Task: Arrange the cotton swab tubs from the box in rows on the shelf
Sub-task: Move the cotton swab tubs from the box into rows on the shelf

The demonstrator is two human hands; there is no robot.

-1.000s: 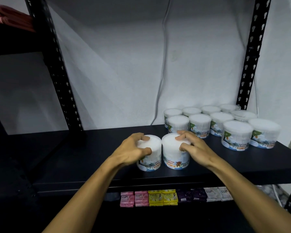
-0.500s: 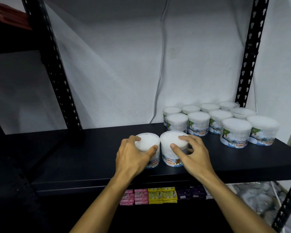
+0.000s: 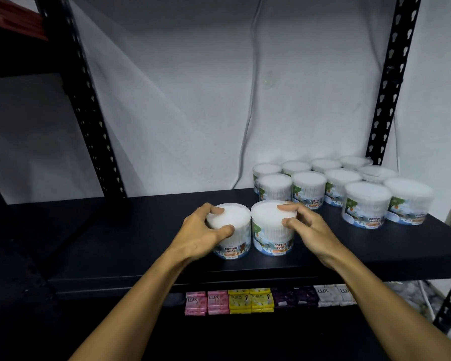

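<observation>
Head view, the only one supplied. Your left hand (image 3: pixel 202 234) is clamped over the top of the left tub (image 3: pixel 231 234), thumb on the near rim, fingers over the far edge. Your right hand (image 3: pixel 309 226) grips the right tub (image 3: pixel 272 229) the same way, fingers curled over its lid and side. Both tubs stand upright on the black shelf (image 3: pixel 141 230), near its front edge, just beside each other; whether their walls touch cannot be told. Holding from above keeps each tub square and lets you slide or lift it without tipping, which suits lining up a row.

The stocked tubs (image 3: pixel 336 188) stand in rows at the right rear of the shelf, against the white wall (image 3: pixel 193 100), with two larger-looking ones at the front right. Your pair sits apart from that group, to its left and forward. In my judgement they are being set as the next entries in the front row and need closing up to the right. The box is not in view. Soap packets (image 3: pixel 245 300) line the lower level below.
</observation>
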